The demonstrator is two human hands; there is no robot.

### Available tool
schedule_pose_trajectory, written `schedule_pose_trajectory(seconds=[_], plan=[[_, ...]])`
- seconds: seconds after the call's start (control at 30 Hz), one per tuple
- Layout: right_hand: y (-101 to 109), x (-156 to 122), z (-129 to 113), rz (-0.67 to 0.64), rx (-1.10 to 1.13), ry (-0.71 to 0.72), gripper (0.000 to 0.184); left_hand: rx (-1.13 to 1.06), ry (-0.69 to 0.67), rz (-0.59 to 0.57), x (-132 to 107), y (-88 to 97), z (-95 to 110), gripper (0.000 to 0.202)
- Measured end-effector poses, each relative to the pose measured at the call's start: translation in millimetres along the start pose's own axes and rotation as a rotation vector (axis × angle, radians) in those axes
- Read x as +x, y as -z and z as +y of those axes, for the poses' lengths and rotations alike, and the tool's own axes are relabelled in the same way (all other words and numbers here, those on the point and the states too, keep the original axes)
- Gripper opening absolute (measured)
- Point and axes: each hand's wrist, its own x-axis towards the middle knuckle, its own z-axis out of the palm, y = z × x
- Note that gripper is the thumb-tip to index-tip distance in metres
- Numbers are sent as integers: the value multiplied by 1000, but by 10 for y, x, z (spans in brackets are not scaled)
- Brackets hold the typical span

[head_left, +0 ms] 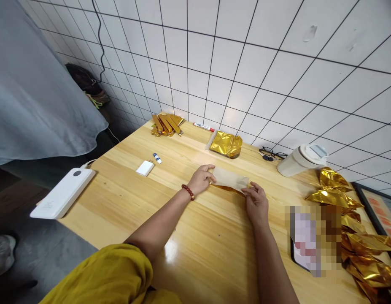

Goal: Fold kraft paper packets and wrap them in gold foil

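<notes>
My left hand [201, 179] pinches the left end of a foil paper sheet [229, 179], pale on its upper face, with gold along its near edge. At the sheet's right end, the fingers of my right hand [257, 202] are closed on it. The sheet lies stretched between both hands, just above or on the wooden table [208, 240]; which one I cannot tell. Beyond it rests a stack of gold foil sheets [226, 144]. A red bead bracelet [188, 192] circles my left wrist.
Folded gold strips [166, 124], a marker [203, 126], glasses [273, 153] and a white tumbler [299, 160] line the wall side. To the right are crumpled gold foil pieces [369, 240] and a partly pixelated phone [301, 257]. A charger [145, 168] and power bank [64, 192] lie left.
</notes>
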Motion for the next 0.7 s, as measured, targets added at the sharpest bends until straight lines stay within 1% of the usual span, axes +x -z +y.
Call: schedule_pose_trajectory(seconds=[0.1, 0.27, 0.37, 0.43, 0.53, 0.63, 0.67, 0.7], plan=[[1, -9, 10, 0, 24, -9, 29, -4, 9, -3, -1, 11, 36, 38], [3, -11, 26, -16, 19, -17, 32, -3, -13, 10, -16, 37, 135, 18], [4, -13, 32, -30, 16, -30, 33, 3, -9, 32, -23, 19, 136, 19], [7, -15, 26, -36, 23, -46, 33, 14, -22, 41, -25, -3, 106, 17], [25, -11, -17, -39, 45, -67, 31, 46, -50, 39, -23, -27, 57, 18], [56, 4, -107, 22, 90, -112, 27, 69, -47, 31, -22, -28, 43, 18], [64, 11, -141, 53, 95, -142, 30, 73, -43, 31, -22, -25, 46, 19], [67, 17, -173, 80, 83, -173, 36, 76, -42, 34, -23, -22, 51, 21]])
